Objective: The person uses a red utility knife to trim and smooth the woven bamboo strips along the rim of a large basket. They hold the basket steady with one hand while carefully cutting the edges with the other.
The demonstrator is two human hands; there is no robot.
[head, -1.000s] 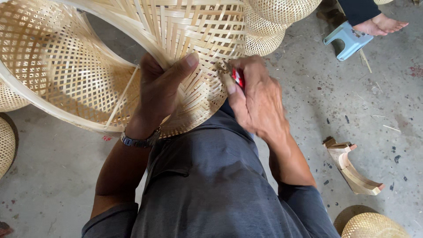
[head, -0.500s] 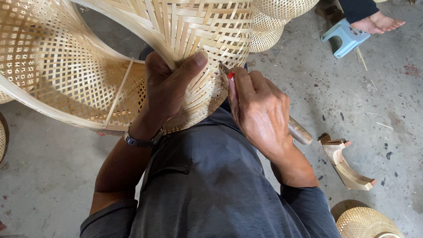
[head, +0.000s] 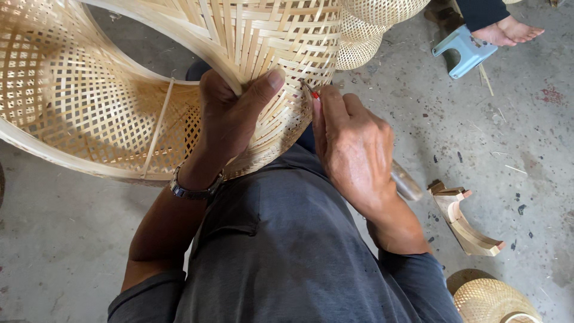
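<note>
A large woven bamboo basket (head: 89,101) rests tilted against my lap, its open lattice inside facing me. My left hand (head: 230,116) grips the basket's woven wall near the rim, thumb pressed on the strips. My right hand (head: 353,149) is closed around a tool with a red part near the tip (head: 313,94) and a pale handle end (head: 408,185) sticking out behind the palm. The tip touches the weave just right of my left thumb. A wristwatch (head: 194,190) sits on my left wrist.
More woven baskets (head: 365,36) lie behind, and another (head: 487,299) at the lower right. A curved wooden piece (head: 466,221) lies on the concrete floor at right. Another person's bare foot (head: 508,30) and a small blue stool (head: 463,51) are at the top right.
The basket has shifted a little lower and right in view. My right hand has slid along the weave, and the tool's pale handle end now shows behind the palm.
</note>
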